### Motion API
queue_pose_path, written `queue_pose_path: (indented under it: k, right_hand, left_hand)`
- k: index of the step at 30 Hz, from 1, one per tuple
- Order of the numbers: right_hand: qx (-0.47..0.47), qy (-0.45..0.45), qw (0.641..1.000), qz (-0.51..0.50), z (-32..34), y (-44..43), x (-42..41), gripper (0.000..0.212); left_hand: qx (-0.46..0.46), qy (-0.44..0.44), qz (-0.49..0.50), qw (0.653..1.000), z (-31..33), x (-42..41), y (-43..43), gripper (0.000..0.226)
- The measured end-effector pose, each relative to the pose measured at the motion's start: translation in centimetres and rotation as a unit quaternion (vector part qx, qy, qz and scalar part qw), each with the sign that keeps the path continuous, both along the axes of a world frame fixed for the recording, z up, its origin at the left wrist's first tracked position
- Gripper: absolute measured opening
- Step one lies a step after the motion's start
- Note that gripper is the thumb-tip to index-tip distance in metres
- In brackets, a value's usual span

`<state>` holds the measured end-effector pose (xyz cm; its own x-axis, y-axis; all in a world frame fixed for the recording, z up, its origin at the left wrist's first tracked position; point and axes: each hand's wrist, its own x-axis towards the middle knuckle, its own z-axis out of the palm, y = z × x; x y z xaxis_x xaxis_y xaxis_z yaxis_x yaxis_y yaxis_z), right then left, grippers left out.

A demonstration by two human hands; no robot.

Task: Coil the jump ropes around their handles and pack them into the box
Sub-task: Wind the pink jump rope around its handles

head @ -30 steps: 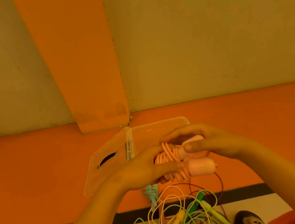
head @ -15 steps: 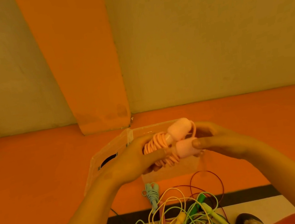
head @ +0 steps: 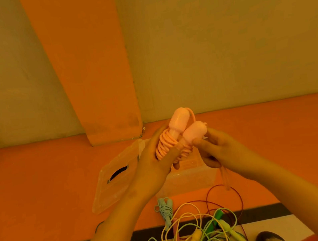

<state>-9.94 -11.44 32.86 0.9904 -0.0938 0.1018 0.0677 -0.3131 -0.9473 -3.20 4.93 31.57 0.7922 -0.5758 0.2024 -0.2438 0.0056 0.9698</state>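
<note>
Jump rope (head: 175, 138), pink, coiled round its 2 handles (head: 177, 121), held above open clear box (head: 187, 180): left hand (head: 153, 169) gripped coil, right hand (head: 215, 148) pinched 1 handle. Not yet packed. Blue rope (head: 165, 209) lay bundled on floor (head: 39, 193) beside box; tangled pile (head: 204, 234) nearer camera awaited coiling.

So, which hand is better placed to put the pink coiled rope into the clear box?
Probably the left hand: its fingers wrap the pink rope coil, just over the open box. The right hand only pinches one handle.
</note>
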Motion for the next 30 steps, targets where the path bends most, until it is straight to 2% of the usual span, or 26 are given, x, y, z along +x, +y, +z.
queue_pose_path:
  k: [5,7,10,13,15,18,22,25,30]
  right_hand:
    - [0.122,0.037,0.992,0.027,-0.8,0.8,0.2,0.028]
    - [0.112,0.037,0.993,0.011,-1.2,0.9,0.6,0.029]
    - [-0.033,0.011,0.998,-0.045,-1.3,0.8,1.2,0.030]
    - [-0.215,-0.002,0.975,-0.060,-1.0,0.6,1.4,0.029]
    - [-0.256,0.011,0.965,-0.059,-0.9,0.4,1.2,0.026]
    - [-0.215,0.022,0.975,-0.049,-1.1,-0.4,0.9,0.022]
    - [-0.108,0.014,0.994,-0.028,-1.5,-1.1,0.8,0.022]
    - [-0.126,0.007,0.990,-0.067,-1.5,-1.4,1.0,0.028]
    - [-0.134,-0.001,0.988,-0.080,-2.0,-1.2,1.2,0.033]
  left_hand:
    - [-0.067,0.036,0.005,0.997,0.4,-0.6,-0.7,0.028]
    - [-0.076,0.055,0.018,0.995,0.3,-0.5,-0.8,0.022]
    - [-0.058,0.046,0.047,0.996,-0.3,-0.1,-1.0,0.020]
    - [-0.037,0.030,0.074,0.996,-1.1,0.3,-1.5,0.019]
    - [-0.010,0.003,0.073,0.997,-1.1,0.4,-1.6,0.022]
    - [0.001,-0.007,0.057,0.998,-0.9,0.1,-1.7,0.022]
    - [-0.027,0.065,0.035,0.997,-0.6,-0.1,-1.6,0.013]
    - [-0.048,0.105,0.002,0.993,-0.5,-0.3,-1.6,0.015]
    - [-0.073,0.106,-0.021,0.991,-0.2,-1.1,-1.9,0.025]
